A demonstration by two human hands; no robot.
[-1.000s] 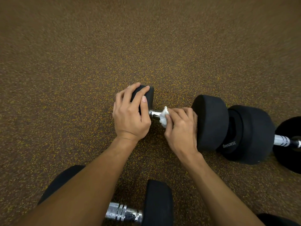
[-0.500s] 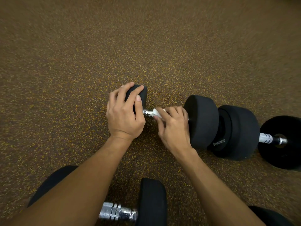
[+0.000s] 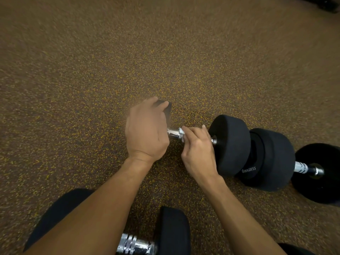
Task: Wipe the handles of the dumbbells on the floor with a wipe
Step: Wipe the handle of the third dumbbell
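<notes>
Sliding left along the bar since a moment ago, the right grip (image 3: pixel 197 148) now leaves a short bare stub beside the dumbbell's (image 3: pixel 230 144) right head. It is closed around the white wipe (image 3: pixel 182 132), which is wrapped on the chrome handle (image 3: pixel 173 134); only scraps of white peek out at the fingertips. The left grip (image 3: pixel 145 133), blurred, clasps over the far-left head and steadies it on the speckled floor (image 3: pixel 92 89).

I judge this handle to be mid-wipe, with the shiny stretch between the two hands still to cover. A second dumbbell (image 3: pixel 272 159) lies just right, touching the first, and a third (image 3: pixel 174 230) sits near, under the arms. Whether their handles are cleaned, I cannot tell.
</notes>
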